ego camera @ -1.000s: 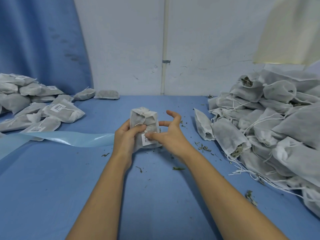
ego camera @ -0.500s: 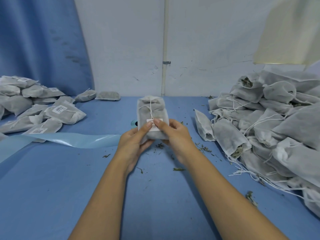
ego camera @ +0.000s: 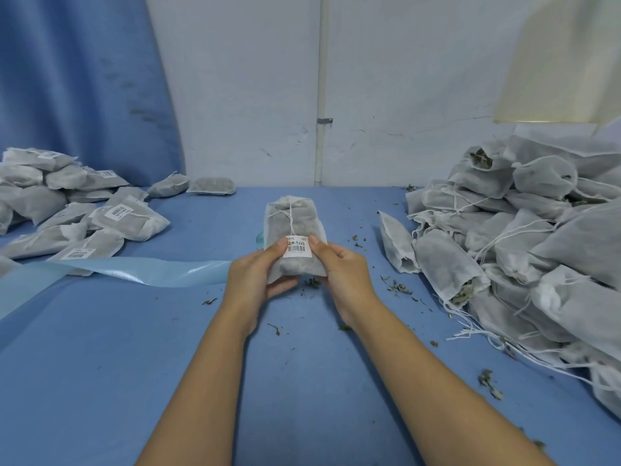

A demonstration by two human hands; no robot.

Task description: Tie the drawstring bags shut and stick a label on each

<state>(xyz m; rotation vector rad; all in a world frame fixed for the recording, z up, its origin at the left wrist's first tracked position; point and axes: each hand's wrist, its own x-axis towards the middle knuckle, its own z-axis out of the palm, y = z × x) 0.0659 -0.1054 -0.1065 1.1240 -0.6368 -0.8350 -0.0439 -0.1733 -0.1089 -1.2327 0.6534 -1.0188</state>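
Both the left hand (ego camera: 255,275) and right hand (ego camera: 344,274) grip the drawstring bag (ego camera: 295,220), long axis pointing away, thumbs on its label (ego camera: 297,247); labelled pile (ego camera: 131,218) lies left.

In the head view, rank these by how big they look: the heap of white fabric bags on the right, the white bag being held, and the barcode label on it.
1. heap of white fabric bags, right side
2. held white drawstring bag
3. white barcode label on it, clearly smallest
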